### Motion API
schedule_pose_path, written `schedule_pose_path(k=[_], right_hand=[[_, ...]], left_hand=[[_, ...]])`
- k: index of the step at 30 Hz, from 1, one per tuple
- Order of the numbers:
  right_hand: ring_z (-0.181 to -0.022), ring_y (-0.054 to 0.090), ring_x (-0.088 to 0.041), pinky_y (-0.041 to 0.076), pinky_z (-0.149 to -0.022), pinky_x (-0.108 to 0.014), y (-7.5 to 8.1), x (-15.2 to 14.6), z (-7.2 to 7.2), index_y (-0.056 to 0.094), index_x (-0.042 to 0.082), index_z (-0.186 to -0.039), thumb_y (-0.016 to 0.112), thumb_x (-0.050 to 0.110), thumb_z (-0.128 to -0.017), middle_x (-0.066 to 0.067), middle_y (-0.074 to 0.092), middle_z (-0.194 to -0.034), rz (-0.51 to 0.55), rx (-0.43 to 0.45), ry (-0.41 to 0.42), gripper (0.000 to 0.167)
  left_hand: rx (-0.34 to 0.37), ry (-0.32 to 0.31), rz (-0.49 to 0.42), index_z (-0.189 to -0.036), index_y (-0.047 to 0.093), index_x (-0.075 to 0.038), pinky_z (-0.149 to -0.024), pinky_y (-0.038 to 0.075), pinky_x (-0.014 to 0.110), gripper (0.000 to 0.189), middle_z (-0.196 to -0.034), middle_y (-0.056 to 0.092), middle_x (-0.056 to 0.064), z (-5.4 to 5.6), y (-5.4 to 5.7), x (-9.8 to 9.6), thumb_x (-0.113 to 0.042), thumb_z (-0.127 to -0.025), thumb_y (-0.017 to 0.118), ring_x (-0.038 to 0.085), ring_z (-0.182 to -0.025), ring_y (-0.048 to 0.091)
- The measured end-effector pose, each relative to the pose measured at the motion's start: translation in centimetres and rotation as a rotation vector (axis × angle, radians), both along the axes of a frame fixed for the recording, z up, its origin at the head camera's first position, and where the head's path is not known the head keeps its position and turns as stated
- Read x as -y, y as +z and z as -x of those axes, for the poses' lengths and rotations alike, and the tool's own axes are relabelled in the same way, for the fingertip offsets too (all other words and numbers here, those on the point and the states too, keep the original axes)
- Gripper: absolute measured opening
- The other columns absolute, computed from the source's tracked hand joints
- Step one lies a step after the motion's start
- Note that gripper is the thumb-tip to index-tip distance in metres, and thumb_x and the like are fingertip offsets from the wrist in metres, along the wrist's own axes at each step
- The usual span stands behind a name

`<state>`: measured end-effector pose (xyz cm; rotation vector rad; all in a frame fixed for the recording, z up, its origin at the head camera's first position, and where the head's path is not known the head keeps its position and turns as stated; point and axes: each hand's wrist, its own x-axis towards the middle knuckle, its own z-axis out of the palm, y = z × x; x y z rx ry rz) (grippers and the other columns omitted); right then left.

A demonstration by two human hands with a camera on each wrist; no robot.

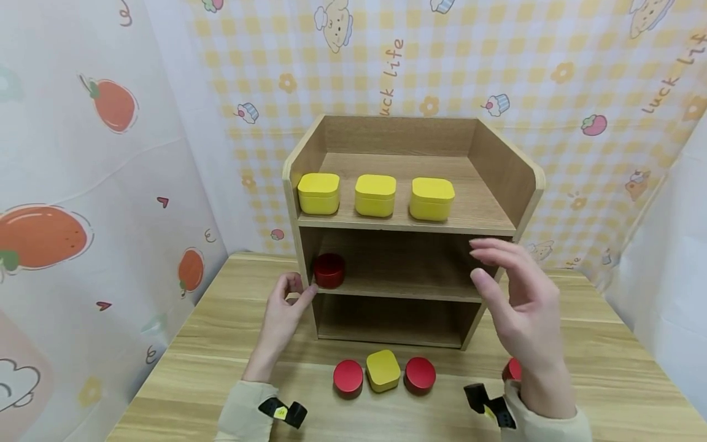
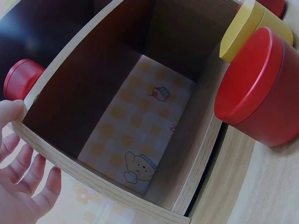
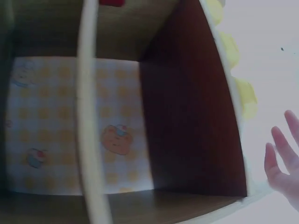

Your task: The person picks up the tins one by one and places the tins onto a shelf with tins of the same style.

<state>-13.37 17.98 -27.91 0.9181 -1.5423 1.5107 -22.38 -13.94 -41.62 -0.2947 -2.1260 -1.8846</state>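
Observation:
My left hand [image 1: 280, 316] is at the left side of a wooden shelf unit [image 1: 381, 226]. Its thumb lies at the front edge of the middle board, and the loosely bent fingers are by the outer side panel. Just inside stands a round red tin [image 1: 329, 271], also seen in the left wrist view beyond the thumb. My right hand [image 1: 525, 313] is raised before the unit's right side, thumb and fingers spread apart with nothing between them. Three yellow square tins, the middle one [image 1: 375, 196] among them, line the front of the top board.
On the table [image 1: 182, 380] before the unit, a yellow square tin [image 1: 383, 371] sits between a red tin [image 1: 348, 379] and another red tin [image 1: 420, 376]. One more red tin [image 1: 512, 369] is partly hidden behind my right wrist. Patterned cloth [image 1: 243, 153] hangs behind and beside.

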Motion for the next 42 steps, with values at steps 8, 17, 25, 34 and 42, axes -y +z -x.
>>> schedule_pose_path(k=[8, 17, 25, 34, 42], right_hand=[[-0.104, 0.057, -0.029, 0.043, -0.090, -0.027, -5.4, 0.2, 1.0, 0.062, -0.017, -0.095, 0.053, -0.024, -0.081, -0.024, 0.061, -0.107, 0.007, 0.020, -0.032, 0.018], [-0.105, 0.058, -0.023, 0.048, -0.087, -0.024, -9.8, 0.1, 1.6, 0.064, -0.005, -0.101, 0.053, -0.017, -0.090, -0.024, 0.060, -0.108, -0.081, 0.347, -0.010, 0.019], [-0.100, 0.062, -0.018, 0.050, -0.082, -0.024, -13.2, 1.2, 1.8, 0.066, 0.007, -0.104, 0.060, -0.010, -0.091, -0.009, 0.064, -0.109, -0.262, 0.466, -0.027, 0.022], [-0.102, 0.060, -0.014, 0.051, -0.085, -0.036, -14.9, 2.2, 2.0, 0.064, 0.024, -0.114, 0.066, 0.017, -0.095, 0.008, 0.062, -0.114, -0.598, 0.609, 0.018, 0.021], [-0.113, 0.058, -0.026, 0.052, -0.086, -0.041, -15.5, 2.4, 2.5, 0.060, 0.019, -0.125, 0.067, 0.021, -0.095, -0.001, 0.061, -0.122, -0.759, 0.632, 0.118, 0.031]], left_hand=[[0.013, -0.009, 0.011, -0.104, 0.049, -0.002, -0.068, 0.043, 0.022, 0.024, -0.100, 0.047, 0.007, -0.4, 1.3, -0.6, -0.012, -0.093, 0.068, 0.020, -0.098, 0.046], [-0.006, -0.025, 0.029, -0.102, 0.048, 0.002, -0.068, 0.043, 0.021, 0.022, -0.098, 0.047, 0.009, -1.0, 3.0, -1.0, -0.007, -0.093, 0.066, 0.020, -0.095, 0.047], [-0.002, -0.002, 0.014, -0.101, 0.049, -0.004, -0.067, 0.044, 0.022, 0.025, -0.098, 0.046, 0.007, 0.3, 0.2, -0.2, -0.015, -0.092, 0.070, 0.019, -0.096, 0.048], [0.012, -0.007, 0.027, -0.103, 0.049, -0.004, -0.069, 0.044, 0.022, 0.028, -0.099, 0.047, 0.008, 0.1, 0.1, 0.0, -0.018, -0.091, 0.071, 0.019, -0.097, 0.047], [0.018, 0.005, 0.026, -0.103, 0.049, -0.003, -0.069, 0.044, 0.022, 0.029, -0.100, 0.047, 0.008, 0.0, 0.0, 0.0, -0.018, -0.091, 0.071, 0.020, -0.097, 0.048]])
